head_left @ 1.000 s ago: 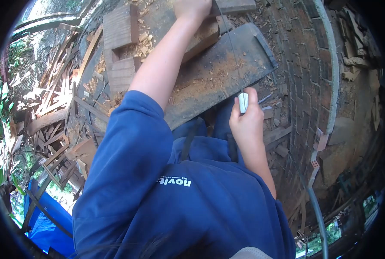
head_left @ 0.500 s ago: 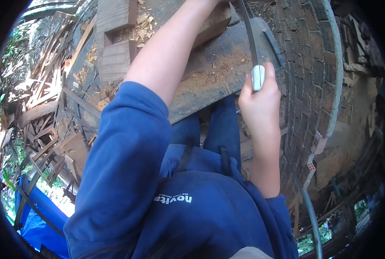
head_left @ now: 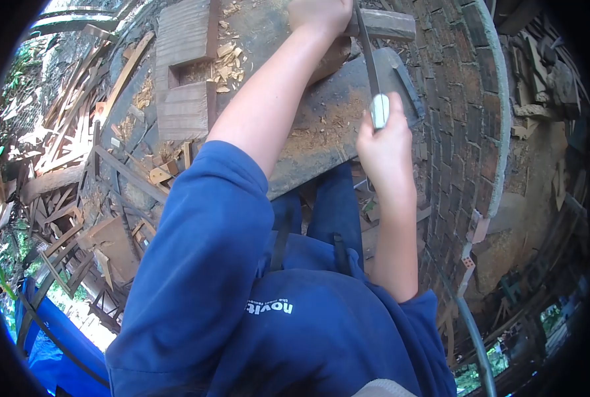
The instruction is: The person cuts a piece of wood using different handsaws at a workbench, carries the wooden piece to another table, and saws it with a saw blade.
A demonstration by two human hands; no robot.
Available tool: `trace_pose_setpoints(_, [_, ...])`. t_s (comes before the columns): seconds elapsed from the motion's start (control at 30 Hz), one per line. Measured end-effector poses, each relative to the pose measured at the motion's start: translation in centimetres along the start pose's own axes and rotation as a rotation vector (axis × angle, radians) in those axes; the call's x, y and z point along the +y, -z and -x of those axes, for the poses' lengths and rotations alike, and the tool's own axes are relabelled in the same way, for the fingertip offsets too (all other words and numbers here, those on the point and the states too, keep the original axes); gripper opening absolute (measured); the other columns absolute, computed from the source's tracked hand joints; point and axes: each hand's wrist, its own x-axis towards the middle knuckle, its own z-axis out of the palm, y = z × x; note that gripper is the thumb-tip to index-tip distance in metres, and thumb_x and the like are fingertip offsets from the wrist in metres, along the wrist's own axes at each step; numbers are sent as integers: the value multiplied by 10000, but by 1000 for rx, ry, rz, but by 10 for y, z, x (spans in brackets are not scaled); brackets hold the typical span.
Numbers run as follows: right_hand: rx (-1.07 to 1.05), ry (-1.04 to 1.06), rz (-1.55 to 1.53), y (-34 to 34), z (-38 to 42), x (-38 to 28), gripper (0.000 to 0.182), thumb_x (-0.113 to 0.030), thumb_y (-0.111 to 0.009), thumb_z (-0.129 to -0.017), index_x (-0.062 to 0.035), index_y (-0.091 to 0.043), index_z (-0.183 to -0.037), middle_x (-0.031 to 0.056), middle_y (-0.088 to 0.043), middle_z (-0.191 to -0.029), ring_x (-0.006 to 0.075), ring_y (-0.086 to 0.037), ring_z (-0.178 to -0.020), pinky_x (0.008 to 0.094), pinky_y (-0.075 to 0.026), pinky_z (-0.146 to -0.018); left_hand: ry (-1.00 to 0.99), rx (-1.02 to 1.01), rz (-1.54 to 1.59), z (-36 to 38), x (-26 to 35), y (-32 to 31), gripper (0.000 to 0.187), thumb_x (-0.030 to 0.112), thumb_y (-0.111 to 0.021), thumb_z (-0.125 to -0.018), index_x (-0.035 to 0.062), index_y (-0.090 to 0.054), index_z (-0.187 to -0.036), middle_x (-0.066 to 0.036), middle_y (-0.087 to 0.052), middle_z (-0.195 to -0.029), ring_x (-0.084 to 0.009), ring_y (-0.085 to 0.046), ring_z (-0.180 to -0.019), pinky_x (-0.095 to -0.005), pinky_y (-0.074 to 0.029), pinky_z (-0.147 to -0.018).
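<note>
My right hand [head_left: 387, 142] is wrapped around the pale handle of a handsaw [head_left: 370, 63], whose long narrow blade points away from me past the top edge of the view. A short wooden piece [head_left: 387, 25] lies across the far end of the work surface, with the blade beside or against it. My left hand [head_left: 320, 14] is closed at that wood, just left of the blade; its fingertips are partly hidden. Under my left forearm sits another brown wood block [head_left: 331, 61]. Sawdust covers the dark work surface [head_left: 301, 165].
A notched timber [head_left: 186, 112] lies left of my forearm, beside wood chips [head_left: 229, 66]. Scrap wood [head_left: 63, 132] is heaped further left. A brick wall [head_left: 463, 112] runs along the right, with a pipe [head_left: 477, 337] below it. A blue tarp [head_left: 63, 351] hangs at lower left.
My right hand has pushed the saw forward, away from me. The view has shifted, so my left hand and the wooden piece show more fully at the top.
</note>
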Motion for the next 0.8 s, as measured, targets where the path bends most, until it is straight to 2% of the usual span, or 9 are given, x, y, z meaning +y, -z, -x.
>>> trace_pose_setpoints(0.2, [-25, -49, -39, 10, 19, -26, 269, -70, -556, -916, 0, -454, -1155, 293, -651, -864, 466, -668, -849, 465, -517, -710, 73, -77, 61, 7, 9, 12, 411, 325, -475, -894, 35, -733, -757, -202, -708, -829, -368, -703, -788, -484, -559, -764])
trace_pose_setpoints(0.23, [-31, -40, -36, 9, 10, -27, 269, -70, -556, -916, 0, -454, -1155, 293, -651, -864, 466, -668, -849, 465, -517, -710, 82, -69, 59, 3, 6, 12, 411, 325, -475, -894, 35, -733, -757, -202, -708, -829, -368, -703, -788, -484, -559, -764])
trace_pose_setpoints(0.3, [-43, 10, -50, 9, -7, -28, 287, -75, -564, -911, 6, -457, -1164, 286, -652, -877, 452, -671, -852, 454, -520, -711, -29, -30, 107, 4, 3, 12, 396, 325, -491, -884, 39, -734, -757, -200, -707, -820, -373, -701, -775, -486, -560, -760])
trace_pose_setpoints(0.47, [-25, -75, -48, 8, -4, -38, 325, -86, -564, -905, 27, -480, -1198, 291, -655, -950, 449, -664, -924, 462, -509, -785, 53, -6, 126, 5, 8, 14, 353, 310, -521, -865, 56, -740, -753, -195, -706, -815, -375, -701, -774, -488, -563, -760])
trace_pose_setpoints(0.57, [-3, 5, -4, 6, -14, -36, 370, -82, -557, -901, 51, -469, -1235, 311, -650, -994, 450, -659, -971, 456, -509, -822, 41, -17, 155, 6, 6, 12, 363, 310, -513, -885, 49, -719, -740, -196, -697, -798, -376, -690, -770, -496, -547, -740])
trace_pose_setpoints(0.63, [-8, 7, 32, 11, -31, -46, 401, -83, -565, -886, 70, -471, -1244, 328, -643, -1020, 456, -647, -1004, 449, -506, -853, -55, -8, 59, 7, 3, 13, 366, 333, -469, -896, 134, -759, -796, -100, -726, -816, -292, -709, -789, -427, -565, -735])
trace_pose_setpoints(0.73, [-54, -11, 4, 6, -73, -41, 399, -96, -573, -871, 63, -487, -1227, 333, -640, -1028, 472, -631, -1017, 454, -501, -865, 16, 20, 54, 7, 5, 14, 367, 329, -474, -890, 132, -763, -781, -94, -728, -809, -268, -713, -789, -415, -567, -726])
trace_pose_setpoints(0.8, [-80, -36, 19, 11, -72, -49, 385, -106, -577, -862, 60, -499, -1201, 339, -636, -1047, 478, -621, -1027, 461, -496, -874, 67, 10, 45, 5, 9, 16, 362, 325, -480, -883, 126, -762, -777, -92, -728, -810, -266, -713, -786, -410, -566, -726])
